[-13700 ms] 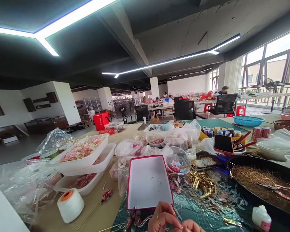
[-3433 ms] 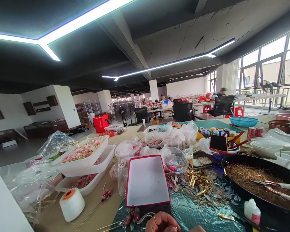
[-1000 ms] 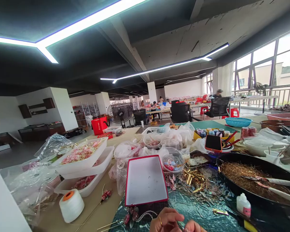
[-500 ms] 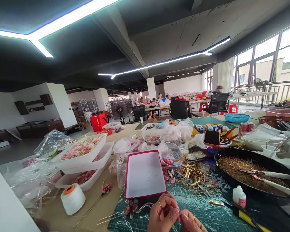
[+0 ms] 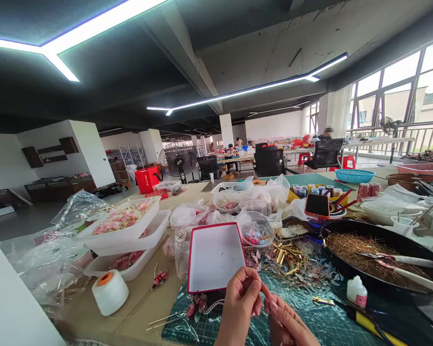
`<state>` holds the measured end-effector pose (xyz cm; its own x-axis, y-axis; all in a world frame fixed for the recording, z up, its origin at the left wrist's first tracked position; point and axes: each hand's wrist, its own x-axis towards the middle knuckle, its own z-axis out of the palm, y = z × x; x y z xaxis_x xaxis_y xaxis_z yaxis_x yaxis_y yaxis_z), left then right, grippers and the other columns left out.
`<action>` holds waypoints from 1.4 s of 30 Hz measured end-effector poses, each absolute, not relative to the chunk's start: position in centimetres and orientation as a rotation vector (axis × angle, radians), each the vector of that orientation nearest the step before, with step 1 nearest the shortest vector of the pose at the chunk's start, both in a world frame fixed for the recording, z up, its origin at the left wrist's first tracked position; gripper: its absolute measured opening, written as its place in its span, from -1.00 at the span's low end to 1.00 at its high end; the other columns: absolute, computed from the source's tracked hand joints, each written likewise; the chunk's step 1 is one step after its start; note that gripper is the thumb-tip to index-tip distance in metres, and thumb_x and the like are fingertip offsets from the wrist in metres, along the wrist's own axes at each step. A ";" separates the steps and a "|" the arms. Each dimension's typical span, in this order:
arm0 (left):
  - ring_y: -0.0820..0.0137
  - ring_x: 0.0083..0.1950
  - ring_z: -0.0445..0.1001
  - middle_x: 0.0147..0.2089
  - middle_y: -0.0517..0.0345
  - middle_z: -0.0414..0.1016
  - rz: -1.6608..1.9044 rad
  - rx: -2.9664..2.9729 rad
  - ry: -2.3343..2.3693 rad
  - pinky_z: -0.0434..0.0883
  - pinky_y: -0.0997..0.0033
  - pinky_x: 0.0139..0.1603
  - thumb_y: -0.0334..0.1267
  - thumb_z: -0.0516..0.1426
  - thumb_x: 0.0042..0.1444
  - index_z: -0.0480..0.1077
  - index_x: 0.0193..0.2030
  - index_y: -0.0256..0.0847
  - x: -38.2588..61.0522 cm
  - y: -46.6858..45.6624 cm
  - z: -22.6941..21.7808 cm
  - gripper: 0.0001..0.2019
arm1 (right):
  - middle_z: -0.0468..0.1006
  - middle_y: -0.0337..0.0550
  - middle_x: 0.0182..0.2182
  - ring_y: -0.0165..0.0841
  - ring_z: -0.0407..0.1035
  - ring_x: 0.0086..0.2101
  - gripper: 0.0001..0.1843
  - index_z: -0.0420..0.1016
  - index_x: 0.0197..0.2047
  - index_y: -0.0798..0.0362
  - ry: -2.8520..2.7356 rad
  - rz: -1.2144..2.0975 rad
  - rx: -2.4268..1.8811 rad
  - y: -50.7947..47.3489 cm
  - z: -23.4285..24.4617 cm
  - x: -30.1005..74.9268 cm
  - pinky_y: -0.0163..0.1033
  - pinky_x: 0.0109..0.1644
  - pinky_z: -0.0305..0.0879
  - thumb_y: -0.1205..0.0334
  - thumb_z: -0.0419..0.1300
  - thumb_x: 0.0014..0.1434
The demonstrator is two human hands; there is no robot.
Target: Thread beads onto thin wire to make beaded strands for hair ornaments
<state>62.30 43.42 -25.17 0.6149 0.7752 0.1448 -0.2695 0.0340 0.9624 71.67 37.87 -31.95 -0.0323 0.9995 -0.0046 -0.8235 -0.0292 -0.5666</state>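
Note:
My left hand is over the green cutting mat, thumb and forefinger pinched together. Close against its right side, my right hand has its fingertips pressed together as well. Whatever lies between the fingertips is too small to make out. Just beyond the left hand is a white tray with a red rim, holding only a few dark specks. Left of that hand, a hairpin with pink flowers and a silvery strand lies on the mat. Another flowered hairpin rests on the tan table.
A white thread cone and stacked white trays of pink flowers stand left. Gold pieces lie behind my hands. To the right are a small glue bottle and a black pan of fine wire pieces with pliers.
Both hands have risen a little from the mat, the left now overlapping the tray's lower right corner. Their fingertips stay close together.

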 end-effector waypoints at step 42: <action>0.50 -0.43 0.31 -0.45 0.14 0.41 0.957 0.964 0.712 0.26 0.56 -0.43 -0.20 0.24 -0.18 0.45 -0.43 -0.27 62.5 42.2 -28.0 -0.81 | 0.07 -0.45 -0.74 -0.60 -0.25 -0.71 -0.76 0.42 -0.47 0.09 -0.812 1.082 -0.894 38.1 -30.0 72.3 -0.41 -0.69 -0.22 0.06 0.20 -0.04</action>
<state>62.47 42.22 -28.04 0.4177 0.9044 -0.0869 -0.3423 0.2452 0.9070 72.28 38.11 -30.00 0.2686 0.9566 0.1129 -0.3764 0.2121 -0.9018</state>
